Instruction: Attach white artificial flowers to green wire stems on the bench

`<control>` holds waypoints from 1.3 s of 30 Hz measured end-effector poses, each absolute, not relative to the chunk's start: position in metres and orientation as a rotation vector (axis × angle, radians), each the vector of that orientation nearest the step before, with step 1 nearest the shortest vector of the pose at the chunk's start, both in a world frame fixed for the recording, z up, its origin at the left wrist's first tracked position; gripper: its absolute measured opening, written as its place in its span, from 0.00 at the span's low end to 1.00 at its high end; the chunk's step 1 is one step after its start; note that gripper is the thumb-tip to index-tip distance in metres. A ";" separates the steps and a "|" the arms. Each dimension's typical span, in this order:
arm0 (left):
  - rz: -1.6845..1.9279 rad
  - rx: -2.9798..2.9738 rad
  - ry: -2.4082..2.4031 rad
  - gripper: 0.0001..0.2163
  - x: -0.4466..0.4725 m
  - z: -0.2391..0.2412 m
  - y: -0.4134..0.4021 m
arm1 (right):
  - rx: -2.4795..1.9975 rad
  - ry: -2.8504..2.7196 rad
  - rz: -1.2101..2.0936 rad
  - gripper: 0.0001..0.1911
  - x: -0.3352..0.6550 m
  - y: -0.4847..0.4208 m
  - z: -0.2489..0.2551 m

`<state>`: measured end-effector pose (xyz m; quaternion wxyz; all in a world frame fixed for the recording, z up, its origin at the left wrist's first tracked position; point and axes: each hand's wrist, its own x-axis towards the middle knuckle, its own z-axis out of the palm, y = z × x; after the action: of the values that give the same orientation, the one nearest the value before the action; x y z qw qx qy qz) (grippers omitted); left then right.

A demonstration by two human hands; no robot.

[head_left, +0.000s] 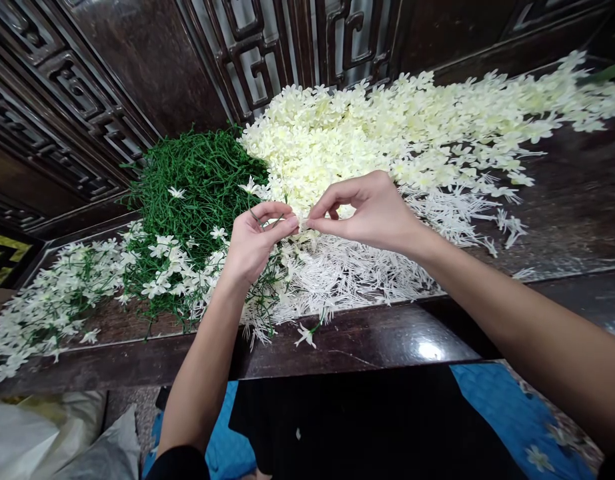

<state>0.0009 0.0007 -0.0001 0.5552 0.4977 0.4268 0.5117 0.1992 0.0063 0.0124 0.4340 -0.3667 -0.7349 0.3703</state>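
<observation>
Cream-coloured petals are heaped in a wide flower pile [387, 133], which lies just to the right of the heap of green stems [197, 180] and touches it. Both rest on a dark wooden ledge [387, 333]. Below and to the right of the green heap, white plastic spikes [357, 273] are spread out, and to its lower left, finished sprigs [52, 307] with blossoms are laid in a trail. A carved wooden panel [247, 53] is seen behind the green heap.

In front of the heap's right edge the left hand [255, 240] is closed around a thin stem [260, 220], pinched between thumb and forefinger. The right hand [372, 213] is held just beside it, fingertips meeting, and is pinched shut on a small pale piece [302, 227], most of which is hidden by the fingers. Part of the spikes is covered by both hands.

Well below the green heap, pale bags [47, 433] are seen; what is in them cannot be told. A blue cloth [507, 413] is seen lower right.
</observation>
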 end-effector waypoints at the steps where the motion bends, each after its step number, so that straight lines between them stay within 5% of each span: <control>1: 1.215 1.168 1.005 0.11 0.001 0.000 0.001 | -0.905 -1.835 0.916 0.04 0.199 0.006 0.012; 39: 1.179 1.374 0.994 0.11 -0.004 -0.005 0.003 | -0.739 -1.872 0.732 0.04 0.192 0.011 0.000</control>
<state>-0.0036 0.0028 -0.0051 0.5123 0.5713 0.4134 0.4901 0.1921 0.0106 -0.0004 0.4795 -0.3027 -0.7671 0.2999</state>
